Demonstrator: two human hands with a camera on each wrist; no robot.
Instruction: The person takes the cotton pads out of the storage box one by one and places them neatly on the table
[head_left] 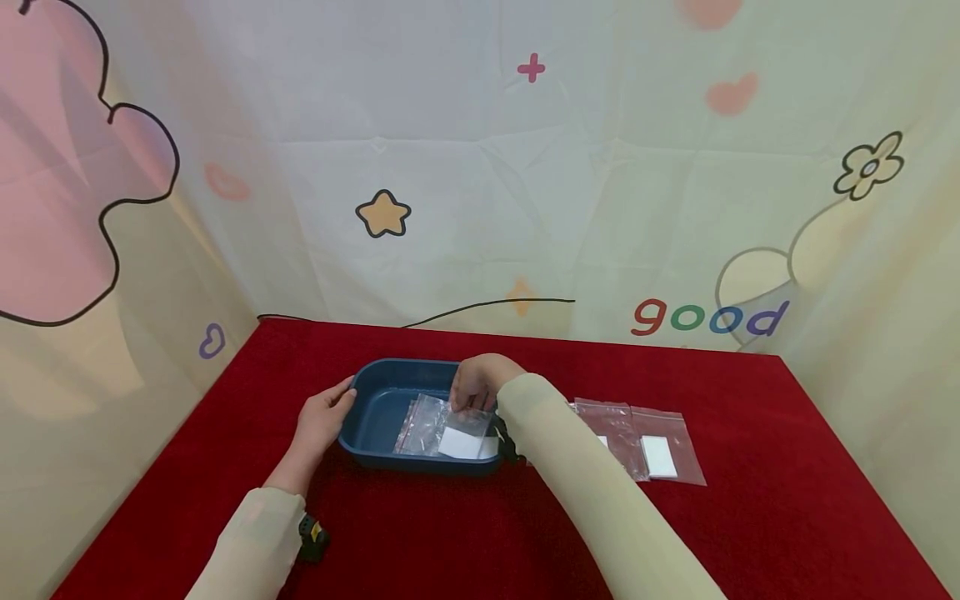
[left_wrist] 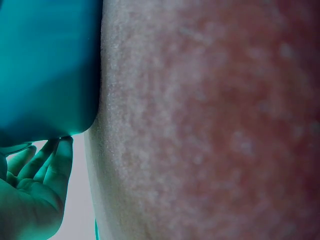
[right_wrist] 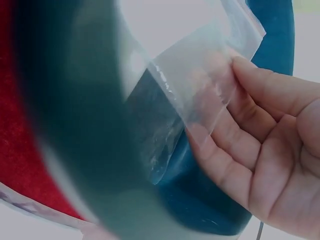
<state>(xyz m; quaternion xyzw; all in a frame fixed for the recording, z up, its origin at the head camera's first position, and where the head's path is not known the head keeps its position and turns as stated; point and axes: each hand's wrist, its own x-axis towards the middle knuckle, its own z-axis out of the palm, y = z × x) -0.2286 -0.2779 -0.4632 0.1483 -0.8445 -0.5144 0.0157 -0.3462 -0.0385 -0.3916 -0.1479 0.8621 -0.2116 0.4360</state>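
A dark blue rectangular tray (head_left: 372, 422) stands on the red cloth. My left hand (head_left: 322, 418) holds its left end, thumb at the rim; in the left wrist view the fingers (left_wrist: 59, 167) touch the tray's outer side. Reaching inside the right half, my right hand (head_left: 478, 382) pinches the edge of a clear plastic bag (head_left: 474, 422) with a white card-like piece in it. Through the film, the right wrist view shows fingertips behind the bag (right_wrist: 167, 95), the thumb in front. Other clear bags (head_left: 424, 421) lie beneath and beside it in the tray.
Right of the tray, clear bags with white pieces lie on the red cloth (head_left: 757, 442); one bag (head_left: 684, 450) is fully visible, others are partly behind the right sleeve (head_left: 592, 475). A printed curtain (head_left: 465, 167) hangs behind the table.
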